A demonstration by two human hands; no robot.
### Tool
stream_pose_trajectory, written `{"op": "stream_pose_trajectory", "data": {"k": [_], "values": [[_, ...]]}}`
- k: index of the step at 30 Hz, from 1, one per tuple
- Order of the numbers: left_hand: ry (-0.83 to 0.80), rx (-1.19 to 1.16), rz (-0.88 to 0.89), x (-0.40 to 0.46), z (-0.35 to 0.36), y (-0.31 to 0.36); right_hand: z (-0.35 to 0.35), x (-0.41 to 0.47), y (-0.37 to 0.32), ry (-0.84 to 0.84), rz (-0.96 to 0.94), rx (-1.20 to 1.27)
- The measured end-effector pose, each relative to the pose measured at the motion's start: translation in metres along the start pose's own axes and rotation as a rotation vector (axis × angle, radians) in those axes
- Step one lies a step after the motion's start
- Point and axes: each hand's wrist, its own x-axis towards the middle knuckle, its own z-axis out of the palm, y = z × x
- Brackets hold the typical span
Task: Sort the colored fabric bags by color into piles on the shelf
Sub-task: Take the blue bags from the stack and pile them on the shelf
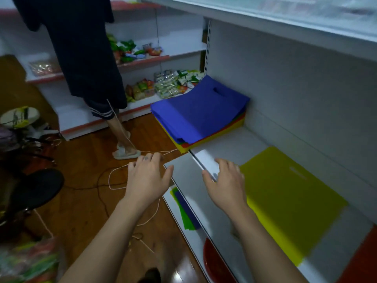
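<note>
Hands first: your left hand (148, 174) hangs out over the floor just off the shelf corner, fingers spread and loose, gripping nothing. Your right hand (225, 183) is over the shelf (204, 201) near its front edge, fingers also relaxed and apart, empty, with its fingertips close to the near edge of the yellow bag (291, 201); whether they touch the shelf is hard to tell through the blur.

That yellow bag lies flat and alone on the shelf to your right, its handle cut-out toward the back wall, which looks like the start of a yellow pile. At the far right corner a strip of red (361, 260) shows, possibly another pile, though too little is visible to be sure.

Below the shelf edge, a few green and blue bags (184, 211) stick out on the lower level.

Further along the same shelf sits the mixed stack (195, 113), well apart from the yellow bag. Blue bags lie on top, with green, red and yellow edges showing beneath, overhanging the shelf front. With both hands free and the stack unsorted, your next reach is probably to that stack for the top blue bag.

Beyond, another person's leg (120, 127) stands by shelves of snack packets (163, 84).
</note>
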Motion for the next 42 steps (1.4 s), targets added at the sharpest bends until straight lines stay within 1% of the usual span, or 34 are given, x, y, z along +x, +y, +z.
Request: {"op": "stream_pose_trajectory", "data": {"k": [3, 7, 12, 16, 20, 24, 27, 32, 36, 38, 40, 42], "values": [[0.011, 0.015, 0.058, 0.050, 0.002, -0.012, 0.011, 0.039, -0.006, -0.012, 0.128, -0.016], [0.046, 0.035, 0.162, 0.131, 0.007, -0.025, 0.021, 0.095, -0.010, 0.048, 0.301, -0.034], [0.004, 0.022, 0.317, 0.226, 0.014, -0.038, 0.030, 0.154, -0.016, 0.018, 0.634, 0.039], [-0.054, 0.068, 0.420, 0.287, 0.019, -0.043, 0.044, 0.181, -0.019, 0.045, 0.790, 0.110], [-0.151, 0.142, 0.505, 0.331, 0.026, -0.044, 0.055, 0.187, -0.023, 0.121, 0.854, 0.154], [-0.195, 0.172, 0.599, 0.353, 0.033, -0.037, 0.063, 0.191, -0.028, 0.237, 0.881, 0.151], [-0.238, 0.173, 0.596, 0.361, 0.034, -0.029, 0.063, 0.192, -0.031, 0.229, 0.886, 0.100], [-0.260, 0.226, 0.578, 0.369, 0.036, -0.020, 0.070, 0.182, -0.038, 0.267, 0.854, 0.153], [-0.433, 0.157, 0.525, 0.376, 0.035, -0.011, 0.067, 0.178, -0.045, 0.195, 0.893, -0.046], [-0.503, 0.132, 0.527, 0.380, 0.036, -0.007, 0.066, 0.175, -0.047, 0.187, 0.899, -0.090], [-0.550, 0.109, 0.518, 0.385, 0.037, -0.004, 0.068, 0.173, -0.047, 0.204, 0.905, -0.020], [-0.609, 0.068, 0.499, 0.389, 0.037, -0.003, 0.070, 0.174, -0.045, 0.257, 0.917, 0.159]]}}
